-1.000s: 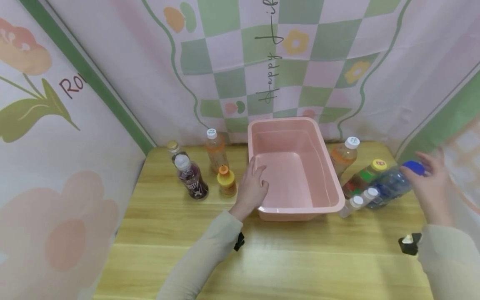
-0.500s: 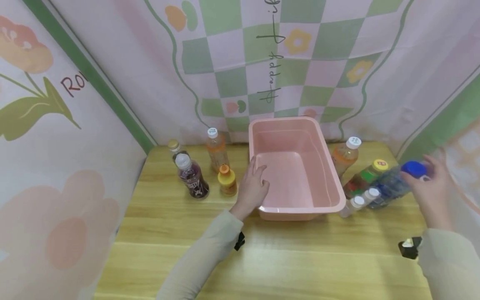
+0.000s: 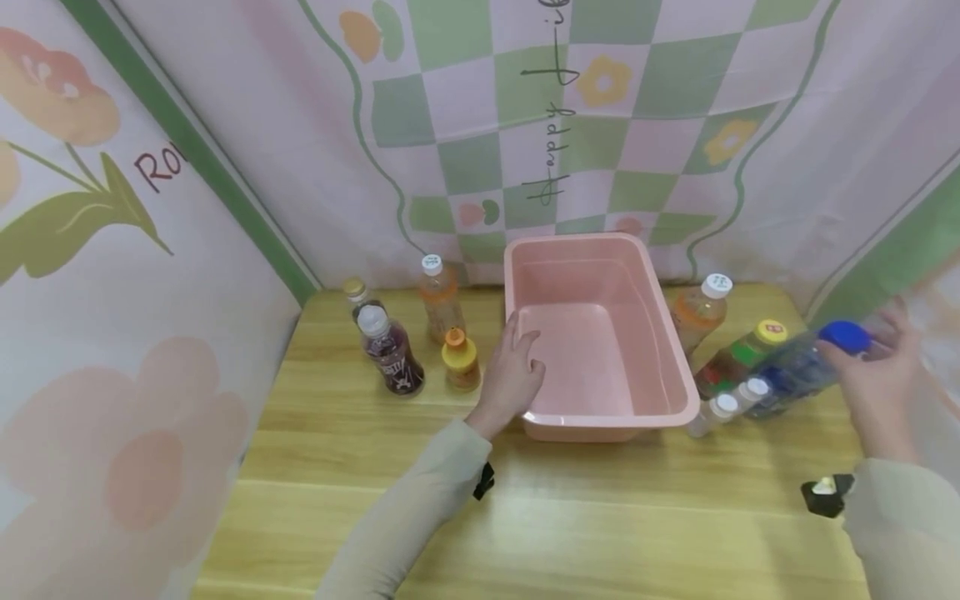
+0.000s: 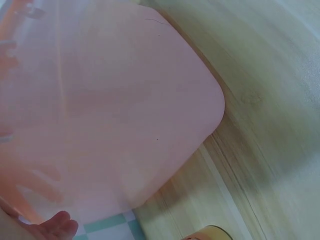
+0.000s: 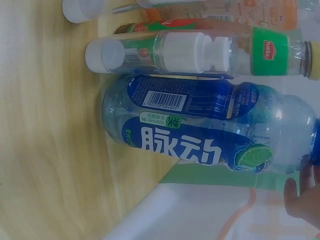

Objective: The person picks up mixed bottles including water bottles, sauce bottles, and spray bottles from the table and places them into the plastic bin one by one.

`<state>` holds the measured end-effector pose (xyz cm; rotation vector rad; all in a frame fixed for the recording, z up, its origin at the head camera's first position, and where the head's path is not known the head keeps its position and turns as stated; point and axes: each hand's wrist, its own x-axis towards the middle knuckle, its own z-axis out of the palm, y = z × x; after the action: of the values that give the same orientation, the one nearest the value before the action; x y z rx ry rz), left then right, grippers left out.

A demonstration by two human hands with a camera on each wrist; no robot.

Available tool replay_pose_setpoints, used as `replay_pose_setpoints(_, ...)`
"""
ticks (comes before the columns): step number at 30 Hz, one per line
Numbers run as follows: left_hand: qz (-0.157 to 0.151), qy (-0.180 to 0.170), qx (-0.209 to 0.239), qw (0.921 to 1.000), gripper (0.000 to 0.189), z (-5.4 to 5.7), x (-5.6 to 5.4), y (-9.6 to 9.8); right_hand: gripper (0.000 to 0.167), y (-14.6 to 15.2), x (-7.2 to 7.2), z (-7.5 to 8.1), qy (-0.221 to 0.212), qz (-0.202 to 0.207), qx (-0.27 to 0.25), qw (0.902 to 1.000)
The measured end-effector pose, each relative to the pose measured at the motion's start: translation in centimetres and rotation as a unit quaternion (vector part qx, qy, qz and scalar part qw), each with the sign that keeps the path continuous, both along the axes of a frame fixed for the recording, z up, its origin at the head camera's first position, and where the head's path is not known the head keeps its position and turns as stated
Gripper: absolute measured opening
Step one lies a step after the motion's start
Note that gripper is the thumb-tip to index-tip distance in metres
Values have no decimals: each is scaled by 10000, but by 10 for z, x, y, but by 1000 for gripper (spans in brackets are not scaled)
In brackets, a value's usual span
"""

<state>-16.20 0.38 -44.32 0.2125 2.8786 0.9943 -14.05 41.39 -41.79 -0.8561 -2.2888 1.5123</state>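
My left hand (image 3: pixel 512 379) straddles the left rim of a pink plastic basin (image 3: pixel 600 421), thumb and index finger on the inside, other fingers outside. In the left wrist view, the outer basin wall (image 4: pixel 125 110) fills the picture, with fingertips (image 4: pixel 57 226) at its edge. At the right, my right hand (image 3: pixel 885 379) grips the blue cap of a clear plastic drink bottle (image 3: pixel 798 367), thumb in front, other fingers partly hidden behind. The right wrist view shows that bottle's blue label (image 5: pixel 175 135) and its base near the wood; contact there is unclear.
Beside the held bottle stand two small white-capped bottles (image 3: pixel 723 408), a yellow-capped bottle (image 3: pixel 738 354) and an orange-labelled bottle (image 3: pixel 697 317). Left of the basin are a dark drink bottle (image 3: pixel 393 358), a gold-capped bottle (image 3: pixel 356 292), another orange-labelled bottle (image 3: pixel 441 304) and a small yellow bottle (image 3: pixel 460 362).
My right fingers have closed in around the blue cap, and the bottle's top has shifted slightly right. My left hand stays at the basin rim. The whole view has drifted a little.
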Motion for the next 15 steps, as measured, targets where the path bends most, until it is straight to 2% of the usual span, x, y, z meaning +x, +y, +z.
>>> replay_pose_setpoints(5,-49,-76,98,9999,50,0,-2,0,82,2,2,8,16,21,-42,10000)
replay_pose_setpoints(9,-73,-95,115,9999,50,0,-3,-1,81,3,0,15,276,-213,-428,9985)
replay_pose_setpoints(12,-68,-124,130,9998,50,1,-3,-2,84,2,-2,23,683,-401,-960,9922)
replay_pose_setpoints(15,-57,-107,142,9998,50,2,-3,-2,86,1,-2,32,791,-551,-1180,9883)
